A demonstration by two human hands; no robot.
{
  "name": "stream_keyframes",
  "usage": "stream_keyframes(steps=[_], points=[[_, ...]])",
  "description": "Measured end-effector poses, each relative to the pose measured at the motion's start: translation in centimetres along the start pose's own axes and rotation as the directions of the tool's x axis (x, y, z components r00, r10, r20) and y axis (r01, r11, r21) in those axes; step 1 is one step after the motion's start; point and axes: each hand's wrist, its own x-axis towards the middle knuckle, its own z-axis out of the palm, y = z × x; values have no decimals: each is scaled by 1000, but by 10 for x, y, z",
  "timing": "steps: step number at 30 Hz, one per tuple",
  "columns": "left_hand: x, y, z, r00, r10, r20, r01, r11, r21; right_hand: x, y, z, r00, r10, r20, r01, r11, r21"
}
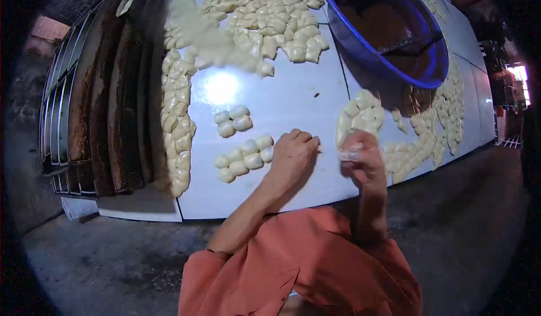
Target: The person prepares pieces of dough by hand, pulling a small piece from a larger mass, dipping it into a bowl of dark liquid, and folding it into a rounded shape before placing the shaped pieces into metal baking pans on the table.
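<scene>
The left hand (pixel 296 148) is low over the middle of the counter (pixel 307 113), its fingers bent down and close together; whether dough is tucked beneath them, I cannot tell. The right hand (pixel 363 156) is at the near end of a lump (pixel 360 113) of dough, fingers curled in and smeared pale — blur hides whether they hold a piece. The lump is probably placed there to be within easy reach.

To the left of the left hand sit pale dough balls: a row (pixel 244 158) just beside it, and a smaller cluster (pixel 232 121) beyond. In each, the balls touch in two lines, which likely keeps the groups compact and distinct.

More dough lies packed in a strip (pixel 176 116) beside dark trays (pixel 123 102), in a sheet (pixel 276 12) at the far side and in a spread (pixel 397 161) to the right. A blue basin (pixel 424 83) stands beyond the right hand — perhaps set back to give the hands room.
</scene>
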Motion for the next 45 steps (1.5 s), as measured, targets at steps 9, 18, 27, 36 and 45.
stream_keyframes(steps=[9,18,27,36,45], points=[[3,33,-3,998,10,68,-15,997,75,-6,-22,-10,971,-90,-222,87,996,-22],[33,47,-38,924,-324,203,371,632,-680,-5,-7,2,942,25,-334,-107,968,-229],[36,51,-6,975,-199,-101,57,660,-749,-1,-4,4,922,-259,-287,189,950,-249],[42,86,40,864,-308,-397,-293,333,-896,8,-18,47,964,-64,-257,149,934,324],[-10,40,-3,788,-111,606,611,14,-792,95,-8,7,917,-394,-58,62,284,-957]])
